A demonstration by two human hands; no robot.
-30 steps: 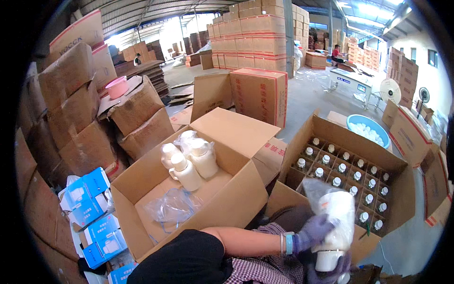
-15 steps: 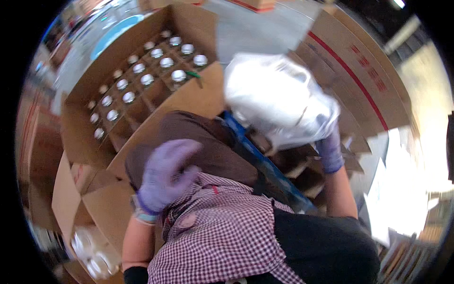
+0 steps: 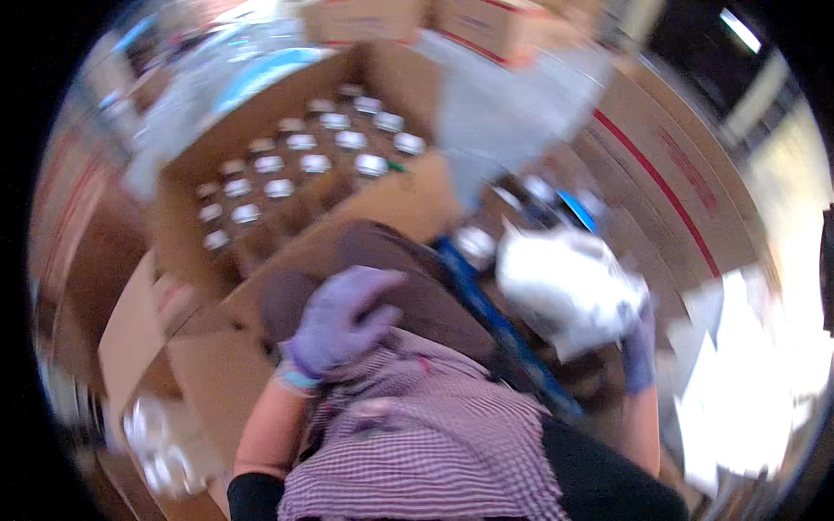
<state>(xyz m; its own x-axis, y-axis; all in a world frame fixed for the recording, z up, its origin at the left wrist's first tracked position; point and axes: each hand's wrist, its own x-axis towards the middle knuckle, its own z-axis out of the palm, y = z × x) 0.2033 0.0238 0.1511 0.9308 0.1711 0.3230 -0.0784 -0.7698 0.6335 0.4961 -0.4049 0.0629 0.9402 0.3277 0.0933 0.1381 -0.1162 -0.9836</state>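
My left hand (image 3: 347,317), in a purple knit glove, hovers over my thigh with thumb and fingers apart, holding nothing. My right hand (image 3: 638,347), gloved alike, grips the right end of a white bundle in clear plastic (image 3: 565,282); motion blur hides what the bundle is. It hangs over the box on the right, beside a blue edge (image 3: 508,326). Left of my knee stands an open cardboard box (image 3: 187,217). In its divided compartments stand several bottles with white caps (image 3: 314,162), and some compartments on the near side hold no bottle.
A tall cardboard flap with a red stripe (image 3: 660,174) rises on the right. White sheets (image 3: 738,373) lie beside it. Another open box (image 3: 130,347) at lower left holds clear containers (image 3: 161,443). Closed cartons (image 3: 486,26) stand at the back.
My right hand has brought the plastic-wrapped bundle down and to the right, uncovering dark and blue things behind it. My left hand keeps nearly the same pose. The whole view has shifted.
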